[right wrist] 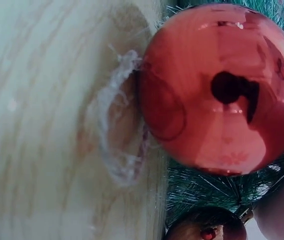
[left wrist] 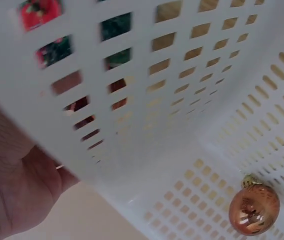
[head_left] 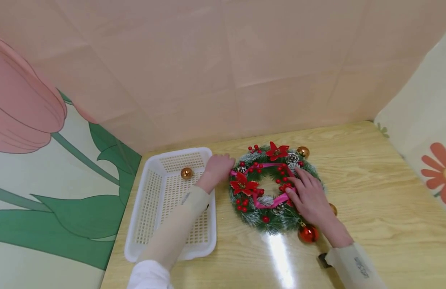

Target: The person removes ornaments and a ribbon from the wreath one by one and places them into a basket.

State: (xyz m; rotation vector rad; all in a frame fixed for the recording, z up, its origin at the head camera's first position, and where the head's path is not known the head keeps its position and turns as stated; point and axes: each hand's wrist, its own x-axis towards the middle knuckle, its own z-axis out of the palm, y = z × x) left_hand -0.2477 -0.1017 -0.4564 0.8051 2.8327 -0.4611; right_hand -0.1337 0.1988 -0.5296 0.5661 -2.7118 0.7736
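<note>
A green wreath (head_left: 252, 216) with red poinsettias, berries and pinecones lies on the table, a pink ribbon (head_left: 269, 165) looped over its middle. My left hand (head_left: 219, 167) is at the wreath's left edge, beside the ribbon's end; its fingertips are hidden, so a grip cannot be made out. In the left wrist view this hand stands just outside the basket wall. My right hand (head_left: 311, 198) rests on the wreath's right side, fingers extended towards the ribbon. Below it hangs a shiny red ball ornament (right wrist: 197, 100), out at the wreath's edge.
Left of the wreath stands a white plastic basket (head_left: 139, 224), with one copper ball ornament (left wrist: 254, 209) inside, under the left forearm's side. Copper balls (head_left: 303, 151) also sit at the wreath's right rim. A pink-covered wall (head_left: 194, 80) rises behind the table (head_left: 382, 180).
</note>
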